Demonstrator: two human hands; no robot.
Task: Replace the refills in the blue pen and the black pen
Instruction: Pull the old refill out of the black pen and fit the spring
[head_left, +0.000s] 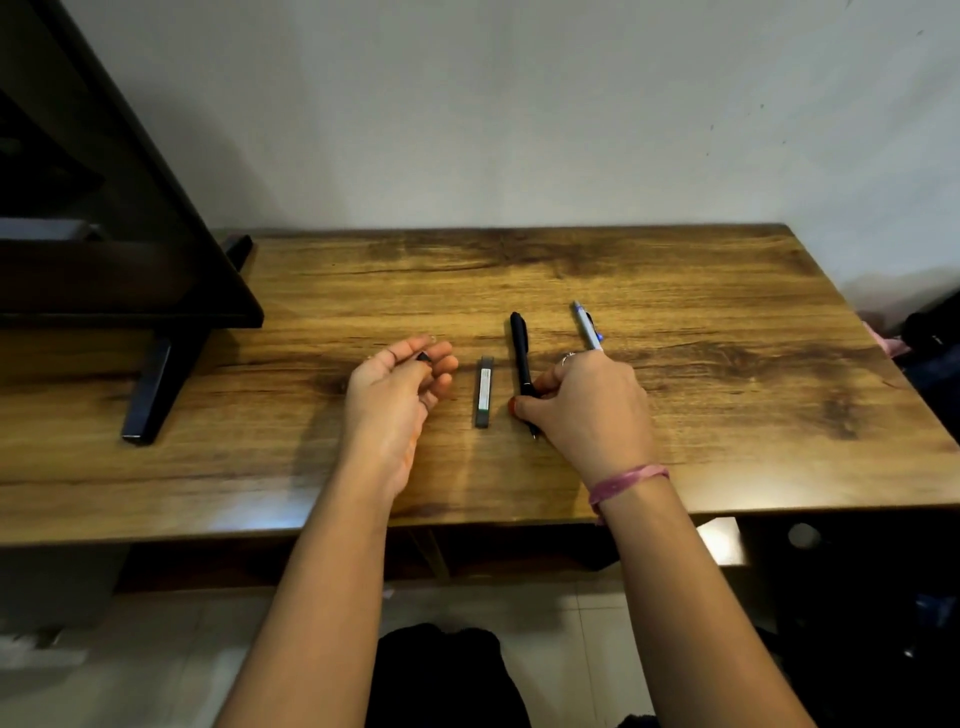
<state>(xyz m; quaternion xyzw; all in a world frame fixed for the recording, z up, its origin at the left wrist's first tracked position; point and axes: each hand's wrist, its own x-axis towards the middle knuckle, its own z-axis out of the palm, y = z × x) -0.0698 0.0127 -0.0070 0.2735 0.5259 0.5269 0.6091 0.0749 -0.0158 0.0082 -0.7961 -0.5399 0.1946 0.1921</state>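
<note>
Here, a wooden surface (675, 322) meets a pale wall. Two pens: the black pen (521, 358) pinched by the right grip (582, 405), the blue pen (587, 325) beyond it. One refill case (484, 392) lies between grips; the left grip (402, 379) pinches a small dark cap (424, 357).

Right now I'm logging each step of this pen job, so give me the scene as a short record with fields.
surface: wooden table
refill case: lies flat between the hands
black pen: on the table, thumb and fingers of the right hand at its lower part
blue pen: partly under the right hand
left hand: palm up, pinches a small dark piece
</note>
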